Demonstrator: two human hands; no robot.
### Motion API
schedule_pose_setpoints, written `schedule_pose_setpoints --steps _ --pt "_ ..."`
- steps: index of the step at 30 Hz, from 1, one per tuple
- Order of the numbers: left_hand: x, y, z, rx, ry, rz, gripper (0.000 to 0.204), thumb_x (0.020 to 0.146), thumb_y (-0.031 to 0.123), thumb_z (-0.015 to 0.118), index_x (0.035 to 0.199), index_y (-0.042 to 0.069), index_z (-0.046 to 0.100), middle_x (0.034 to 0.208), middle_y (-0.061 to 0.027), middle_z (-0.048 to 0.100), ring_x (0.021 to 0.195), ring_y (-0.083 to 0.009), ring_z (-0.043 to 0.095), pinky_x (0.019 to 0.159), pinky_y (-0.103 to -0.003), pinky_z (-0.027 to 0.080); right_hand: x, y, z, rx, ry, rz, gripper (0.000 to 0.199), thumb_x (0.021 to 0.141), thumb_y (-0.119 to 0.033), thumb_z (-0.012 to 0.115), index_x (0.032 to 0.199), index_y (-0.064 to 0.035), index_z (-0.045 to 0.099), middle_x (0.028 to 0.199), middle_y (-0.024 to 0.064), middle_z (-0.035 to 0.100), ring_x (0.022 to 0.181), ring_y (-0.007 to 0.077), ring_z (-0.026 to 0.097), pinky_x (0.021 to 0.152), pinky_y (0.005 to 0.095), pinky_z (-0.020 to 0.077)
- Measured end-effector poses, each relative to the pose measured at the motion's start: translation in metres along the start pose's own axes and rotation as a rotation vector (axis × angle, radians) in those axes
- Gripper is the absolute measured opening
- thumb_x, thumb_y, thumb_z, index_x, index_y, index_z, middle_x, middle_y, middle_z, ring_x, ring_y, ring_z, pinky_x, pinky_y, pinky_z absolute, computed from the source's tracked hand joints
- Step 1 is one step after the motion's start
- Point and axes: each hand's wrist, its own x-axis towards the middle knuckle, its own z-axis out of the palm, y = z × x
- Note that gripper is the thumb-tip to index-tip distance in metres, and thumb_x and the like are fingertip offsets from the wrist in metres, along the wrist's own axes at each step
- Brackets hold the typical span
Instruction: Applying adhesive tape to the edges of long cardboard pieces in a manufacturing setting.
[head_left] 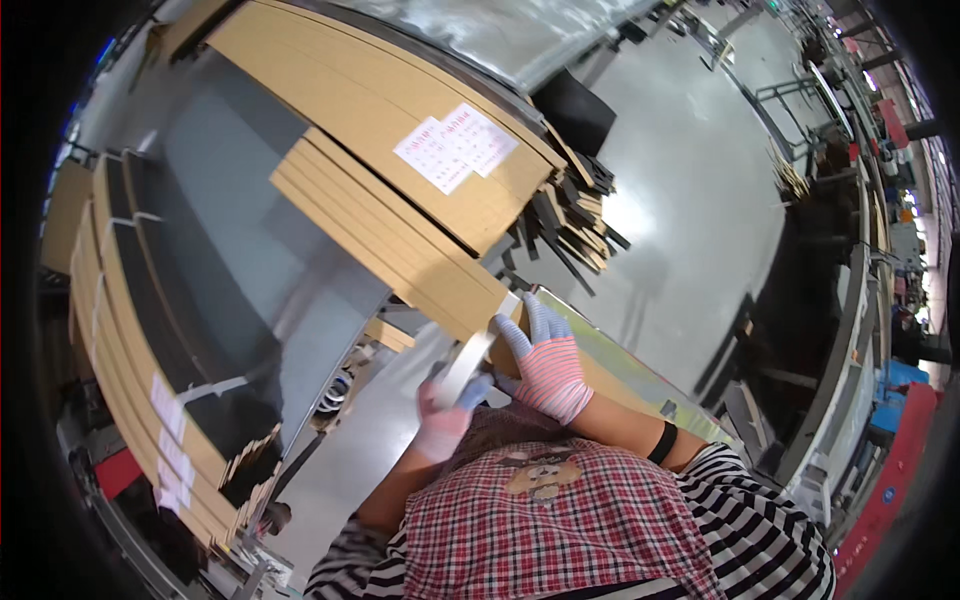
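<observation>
My left hand [445,420], in a pale work glove, is closed around a roll of white tape [464,368], somewhat blurred. The roll is close to the near end of a narrow stack of long brown boards [400,250]. At that same end lies my right hand [550,370], in a glove with red stripes, its fingers stretched out and its thumb apart. A short white strip [509,304] shows beside its fingertips. The palm's underside is hidden. Alongside the stack lies a wider brown panel [370,90] bearing white printed sheets [457,147].
Several dark and brown offcuts [570,225] pile up beyond the panel's end. At left stands a strapped stack of long boards [150,380] with white labels. A grey work surface [240,180] stretches between the stacks. Metal racks line the right side.
</observation>
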Motion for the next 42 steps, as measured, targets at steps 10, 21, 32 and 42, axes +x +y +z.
schedule_pose_setpoints --steps 10,21,32,42 --pt "0.041 0.043 0.045 1.53 -0.098 0.03 0.051 0.083 0.047 0.06 0.12 0.015 0.046 0.099 -0.0147 0.067 0.091 -0.0349 0.064 0.079 -0.042 0.05 0.068 -0.01 -0.093 -0.149 -0.383 -0.697 0.038 0.083 -0.024 0.061 0.117 -0.008 0.053 0.1 0.0142 0.062 0.095 0.0335 0.059 0.083 0.0451 0.0463" --pt "0.043 0.048 0.024 1.36 -0.226 0.198 0.062 0.087 0.053 0.052 0.127 0.007 0.042 0.086 -0.0162 0.067 0.082 -0.0343 0.065 0.071 -0.044 0.051 0.114 0.049 -0.048 -0.043 -0.634 -0.169 0.031 0.082 -0.034 0.063 0.103 -0.011 0.064 0.089 0.0127 0.068 0.081 0.0285 0.065 0.072 0.0364 0.0515" --pt "0.067 -0.04 -0.041 0.336 0.209 0.224 0.03 0.086 0.031 0.067 0.089 0.004 0.055 0.078 -0.0035 0.062 0.069 -0.0115 0.057 0.066 -0.029 0.047 0.082 0.057 0.001 0.483 -0.017 -0.097 0.018 0.089 -0.007 0.054 0.107 -0.0068 0.056 0.082 0.0145 0.062 0.075 0.0216 0.059 0.071 0.032 0.0472" --pt "-0.072 -0.145 0.036 0.786 -0.011 -0.067 0.079 0.082 0.048 0.067 0.133 -0.004 0.036 0.133 -0.0232 0.047 0.124 -0.0319 0.046 0.102 -0.038 0.037 -0.063 0.138 -0.004 0.278 -0.253 0.2 0.022 0.089 -0.021 0.055 0.104 -0.0043 0.058 0.098 0.024 0.063 0.095 0.0408 0.059 0.079 0.0423 0.0473"
